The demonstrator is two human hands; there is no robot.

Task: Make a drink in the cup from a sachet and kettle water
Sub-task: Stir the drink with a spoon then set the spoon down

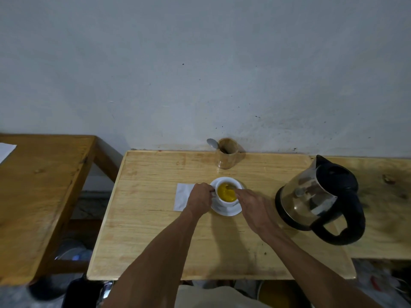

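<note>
Head view looked down on a pale wooden table (155,230) set against a grey wall, with a darker wooden table (40,185) standing apart at far left. A white napkin (182,195) lay flat just left of the cup, its right part hidden under the left hand (199,200). That hand was closed at the handle side of the white cup (229,192), fingers curled against it. The cup sat on a white saucer (226,211) and held a thick yellow drink. The right hand (253,207) pinched the stem of a spoon (231,187) whose bowl dipped into the liquid. Behind the cup, near the wall, a wooden holder (226,156) kept another spoon upright. Well to the right stood a glass kettle (320,201) with black lid and handle.
</note>
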